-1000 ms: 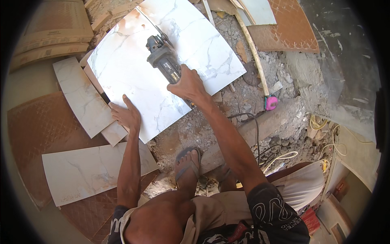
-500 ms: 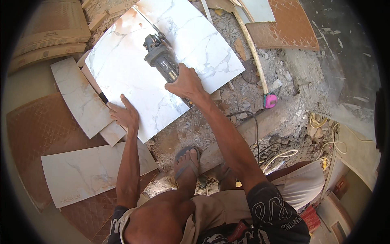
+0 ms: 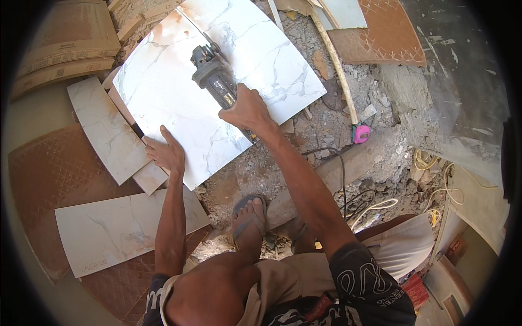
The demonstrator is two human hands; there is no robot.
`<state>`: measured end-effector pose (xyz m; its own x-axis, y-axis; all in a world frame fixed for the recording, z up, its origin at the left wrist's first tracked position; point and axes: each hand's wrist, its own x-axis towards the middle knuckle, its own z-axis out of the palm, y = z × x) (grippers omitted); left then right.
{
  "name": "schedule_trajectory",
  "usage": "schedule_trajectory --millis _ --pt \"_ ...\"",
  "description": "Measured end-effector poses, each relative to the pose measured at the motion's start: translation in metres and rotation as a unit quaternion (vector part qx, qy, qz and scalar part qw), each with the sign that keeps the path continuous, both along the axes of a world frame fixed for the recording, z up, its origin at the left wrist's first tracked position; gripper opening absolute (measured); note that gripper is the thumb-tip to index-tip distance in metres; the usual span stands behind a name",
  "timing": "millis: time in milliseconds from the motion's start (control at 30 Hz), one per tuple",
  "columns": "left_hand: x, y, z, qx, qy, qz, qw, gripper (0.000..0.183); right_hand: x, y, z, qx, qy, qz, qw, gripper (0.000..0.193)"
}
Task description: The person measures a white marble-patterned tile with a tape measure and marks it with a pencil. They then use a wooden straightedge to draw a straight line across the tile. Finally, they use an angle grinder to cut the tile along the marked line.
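Note:
A large white marble-patterned tile (image 3: 277, 65) lies tilted in front of me, with reddish dust near its far corner. My right hand (image 3: 248, 110) is wrapped round the body of a dark angle grinder (image 3: 213, 73), which rests over the tile. From the grinder's disc a thin dark cut line (image 3: 188, 19) runs to the tile's far edge. My left hand (image 3: 167, 152) lies on the tile's near left edge, thumb spread from the fingers, pressing it. The grinder's rear end is hidden under my right hand and wrist.
Cut tile strips (image 3: 106, 127) and a longer tile piece (image 3: 128, 231) lie at left, over brown tile backs (image 3: 57, 174). Cardboard boxes (image 3: 70, 43) stand far left. On the rubble at right are a wooden stick (image 3: 337, 65), a pink tape measure (image 3: 360, 133) and a black cord (image 3: 343, 179).
Hardly anything differs. The grinder and my right hand sit very slightly further left in the picture, along with a small shift of the whole view.

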<state>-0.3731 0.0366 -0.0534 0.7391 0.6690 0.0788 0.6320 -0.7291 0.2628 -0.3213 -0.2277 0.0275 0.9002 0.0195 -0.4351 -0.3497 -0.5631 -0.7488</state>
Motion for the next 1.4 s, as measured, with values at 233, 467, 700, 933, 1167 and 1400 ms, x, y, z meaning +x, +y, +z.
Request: schedule_trajectory --millis 233,467,700,933,1167,1400 --pt "0.000 0.000 0.001 0.002 0.001 0.001 1.000 0.090 0.001 0.000 0.000 0.005 0.002 0.003 1.000 0.058" --pt "0.001 -0.005 0.006 -0.005 0.010 0.011 1.000 0.089 0.002 0.002 -0.003 -0.004 -0.006 -0.001 1.000 0.058" --pt "0.001 -0.003 0.004 -0.005 0.009 0.009 1.000 0.090 0.002 0.001 -0.002 -0.002 -0.004 0.000 1.000 0.059" --pt "0.001 -0.005 0.006 -0.006 0.007 0.008 1.000 0.090 0.002 0.000 -0.004 -0.002 0.000 0.003 1.000 0.060" --pt "0.001 0.000 0.001 -0.001 0.002 0.003 1.000 0.092 0.002 0.000 -0.005 -0.001 0.003 0.007 1.000 0.059" --pt "0.001 0.000 0.000 0.000 0.009 0.007 1.000 0.092 0.000 -0.001 -0.001 -0.005 0.010 0.002 1.000 0.059"
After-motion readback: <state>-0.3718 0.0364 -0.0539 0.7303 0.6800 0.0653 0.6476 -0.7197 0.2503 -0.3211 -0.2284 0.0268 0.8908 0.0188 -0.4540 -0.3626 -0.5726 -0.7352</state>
